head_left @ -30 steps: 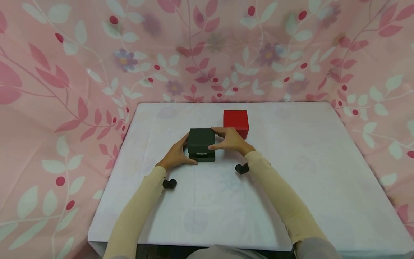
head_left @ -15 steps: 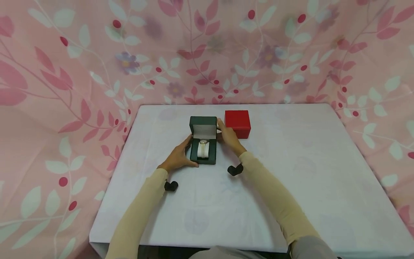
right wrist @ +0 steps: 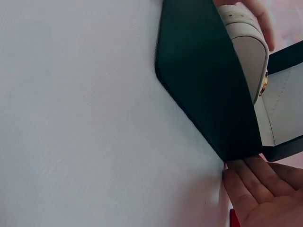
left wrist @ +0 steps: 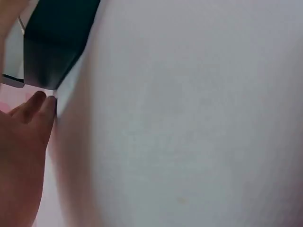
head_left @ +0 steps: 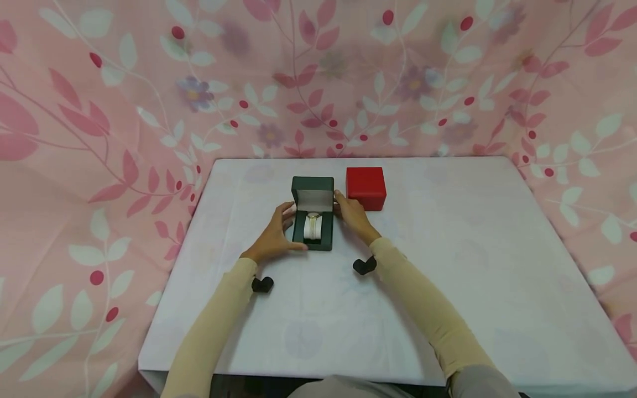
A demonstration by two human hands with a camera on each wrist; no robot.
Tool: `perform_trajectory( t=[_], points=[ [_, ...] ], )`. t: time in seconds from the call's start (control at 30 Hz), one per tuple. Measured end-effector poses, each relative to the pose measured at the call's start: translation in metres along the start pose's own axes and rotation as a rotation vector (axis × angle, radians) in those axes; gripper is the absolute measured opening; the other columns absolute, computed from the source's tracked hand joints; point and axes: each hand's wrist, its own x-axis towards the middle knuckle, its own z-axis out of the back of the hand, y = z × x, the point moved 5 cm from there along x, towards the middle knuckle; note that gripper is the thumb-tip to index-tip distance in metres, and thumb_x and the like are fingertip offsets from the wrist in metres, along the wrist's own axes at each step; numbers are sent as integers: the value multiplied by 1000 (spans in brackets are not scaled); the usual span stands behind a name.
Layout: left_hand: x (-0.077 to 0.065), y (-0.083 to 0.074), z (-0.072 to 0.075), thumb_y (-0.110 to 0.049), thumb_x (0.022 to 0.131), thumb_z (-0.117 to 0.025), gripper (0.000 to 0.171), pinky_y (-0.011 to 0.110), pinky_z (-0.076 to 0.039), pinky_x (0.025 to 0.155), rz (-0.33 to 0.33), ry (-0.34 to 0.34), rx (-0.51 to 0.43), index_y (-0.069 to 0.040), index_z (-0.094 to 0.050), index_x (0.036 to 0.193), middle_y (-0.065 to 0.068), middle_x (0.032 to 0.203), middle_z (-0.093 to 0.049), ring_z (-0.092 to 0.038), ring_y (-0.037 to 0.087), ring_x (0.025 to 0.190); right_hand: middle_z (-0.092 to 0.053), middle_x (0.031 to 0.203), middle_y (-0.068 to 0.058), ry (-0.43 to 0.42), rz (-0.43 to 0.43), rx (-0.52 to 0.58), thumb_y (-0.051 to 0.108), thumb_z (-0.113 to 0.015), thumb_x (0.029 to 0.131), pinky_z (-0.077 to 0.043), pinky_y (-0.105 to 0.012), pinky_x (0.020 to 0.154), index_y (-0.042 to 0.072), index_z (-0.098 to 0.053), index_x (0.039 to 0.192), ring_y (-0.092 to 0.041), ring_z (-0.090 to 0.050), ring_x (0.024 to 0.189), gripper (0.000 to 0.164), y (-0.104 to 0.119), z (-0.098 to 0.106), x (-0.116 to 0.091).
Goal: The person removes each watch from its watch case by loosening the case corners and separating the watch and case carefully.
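Note:
A dark green watch box [head_left: 327,235] stands on the table with its lid [head_left: 313,182] raised, showing a pale lining. Inside, a wristwatch [head_left: 313,221] wraps a white cushion [right wrist: 248,52]. My left hand [head_left: 271,236] spreads beside the box's left side, thumb at its front edge; in the left wrist view its straight fingers [left wrist: 45,111] reach close to the box's back corner. My right hand [head_left: 354,217] is at the right rear. Seen from the right wrist, its extended fingers [right wrist: 248,184] touch the back of the box near the hinge.
A red box [head_left: 365,188] sits behind and to the right of the green one, close to my right hand. White cloth covers the table [head_left: 473,276]. A pink floral curtain [head_left: 318,83] hangs behind it. A black wrist camera [head_left: 262,284] sticks out under each sleeve.
The green box's lid has swung up, uncovering the watch. My right hand has moved from the lid's front corner to the back right. My left fingers have loosened slightly from the side.

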Motion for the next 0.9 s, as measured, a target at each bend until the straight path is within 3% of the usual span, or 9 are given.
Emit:
perform_trajectory(
  t=[0.1,0.2,0.37,0.47,0.67,0.9],
  points=[
    [-1,-8,5,-35,72,-88,107,47,-37,107,-5,-72,21,-18,-16,150,13,149,-24,-39,32,133,-63,125,-12,8,10,12,70,-32,95,-48,-40,97,8,-53,140,-25,-61,113,79,-2,1,0],
    [1,-18,8,-39,75,-85,94,47,-43,102,-58,-112,118,-15,-27,145,10,141,-30,-42,32,124,-63,125,-12,16,20,21,71,-33,94,-48,-40,97,8,-53,139,-25,-61,113,80,-4,2,-1],
    [5,-24,8,-42,76,-83,70,49,-39,103,-142,-53,326,-15,-55,135,3,136,-45,-37,26,125,-61,129,-11,33,23,15,71,-34,94,-47,-39,99,9,-51,142,-25,-59,116,80,-7,2,-2],
    [7,-20,5,-44,77,-81,68,51,-35,104,-153,7,410,-16,-58,136,1,141,-47,-32,24,127,-60,130,-11,41,18,13,69,-35,94,-47,-39,99,9,-50,142,-24,-59,116,78,-7,1,-4],
    [12,-18,2,-41,78,-81,73,50,-34,106,-133,62,426,-14,-53,140,2,144,-44,-30,24,128,-60,130,-10,47,13,12,68,-36,95,-47,-38,100,7,-51,141,-24,-58,116,77,-7,1,-5],
    [18,-20,1,-47,77,-81,74,47,-38,102,-67,95,415,-21,-53,140,-4,136,-52,-31,19,123,-62,127,-11,44,30,26,69,-37,94,-47,-38,99,5,-52,139,-24,-60,114,79,-8,3,-6]
  ],
)
